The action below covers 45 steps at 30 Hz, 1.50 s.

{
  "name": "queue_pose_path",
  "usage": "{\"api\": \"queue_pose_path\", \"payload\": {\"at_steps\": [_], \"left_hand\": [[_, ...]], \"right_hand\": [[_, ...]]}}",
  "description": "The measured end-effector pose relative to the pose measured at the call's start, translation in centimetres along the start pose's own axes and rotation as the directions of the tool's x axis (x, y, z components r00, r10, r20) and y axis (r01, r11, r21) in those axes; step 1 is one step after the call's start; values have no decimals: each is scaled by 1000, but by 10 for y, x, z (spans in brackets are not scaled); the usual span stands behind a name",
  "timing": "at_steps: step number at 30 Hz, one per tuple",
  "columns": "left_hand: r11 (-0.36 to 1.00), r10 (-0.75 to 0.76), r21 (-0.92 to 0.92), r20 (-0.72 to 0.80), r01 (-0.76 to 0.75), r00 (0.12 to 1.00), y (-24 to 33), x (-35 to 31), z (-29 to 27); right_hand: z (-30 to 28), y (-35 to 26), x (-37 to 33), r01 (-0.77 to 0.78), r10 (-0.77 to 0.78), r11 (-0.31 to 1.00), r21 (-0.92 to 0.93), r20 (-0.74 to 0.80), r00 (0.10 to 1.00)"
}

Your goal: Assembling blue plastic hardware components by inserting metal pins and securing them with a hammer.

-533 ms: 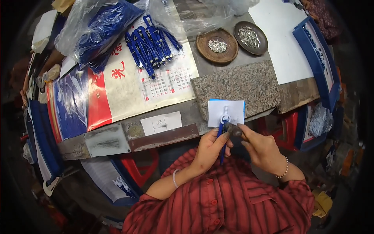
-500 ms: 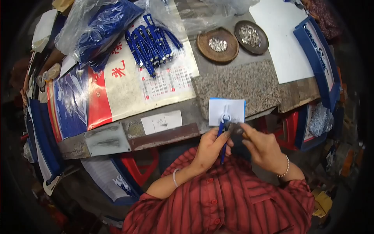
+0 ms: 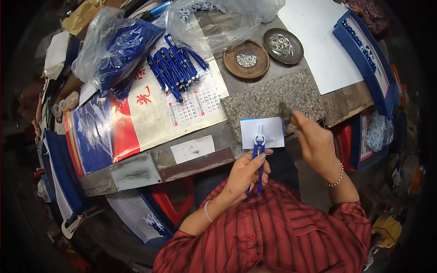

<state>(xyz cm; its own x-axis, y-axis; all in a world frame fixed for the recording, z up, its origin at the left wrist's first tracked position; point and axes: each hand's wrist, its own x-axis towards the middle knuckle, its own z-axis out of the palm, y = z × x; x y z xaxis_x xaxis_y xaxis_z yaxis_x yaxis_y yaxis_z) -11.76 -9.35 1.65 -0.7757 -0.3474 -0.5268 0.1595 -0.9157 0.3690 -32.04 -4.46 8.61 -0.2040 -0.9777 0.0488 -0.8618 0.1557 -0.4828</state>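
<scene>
Both hands were occupied: the left hand (image 3: 248,172) pinched a blue strap (image 3: 260,184) between thumb and fingers, its two ends hanging below, while the right hand (image 3: 316,146) gripped a dark tool (image 3: 285,113) raised just right of a white pad (image 3: 274,136). Ahead of the left fingertips, a pale clip (image 3: 260,138) at the strap's upper end lay over the pad, which overlapped the near edge of a slab (image 3: 277,97). Beyond the hands stood a wooden bowl (image 3: 262,67) of silvery bits and a dark bowl (image 3: 294,60) of longer ones. Left of and beyond the left hand, a bundle (image 3: 175,73) of blue straps lay on a calendar (image 3: 159,126), near a bag (image 3: 129,53). Right of and beyond the right hand sat a blue tray (image 3: 388,95).
</scene>
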Motion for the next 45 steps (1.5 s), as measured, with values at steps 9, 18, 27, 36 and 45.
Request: {"api": "queue_pose_path", "payload": {"at_steps": [9, 18, 27, 36, 45], "left_hand": [[992, -31, 127, 68, 22, 997, 19, -20, 17], [954, 168, 239, 70, -180, 983, 39, -42, 23], [913, 404, 92, -96, -396, 910, 51, -49, 18], [727, 481, 541, 39, -423, 876, 60, -66, 0], [556, 500, 767, -2, -319, 866, 86, -76, 4]], "right_hand": [[0, -9, 9, 59, -23, 964, 261, -137, 990], [27, -48, 31, -263, -72, 369, 891, 310, 948], [56, -73, -1, -400, -186, 280, 873, 458, 869], [54, -76, 6, -583, -147, 174, 794, 606, 781], [61, -85, 12, -556, -161, 197, 808, 586, 794]]}}
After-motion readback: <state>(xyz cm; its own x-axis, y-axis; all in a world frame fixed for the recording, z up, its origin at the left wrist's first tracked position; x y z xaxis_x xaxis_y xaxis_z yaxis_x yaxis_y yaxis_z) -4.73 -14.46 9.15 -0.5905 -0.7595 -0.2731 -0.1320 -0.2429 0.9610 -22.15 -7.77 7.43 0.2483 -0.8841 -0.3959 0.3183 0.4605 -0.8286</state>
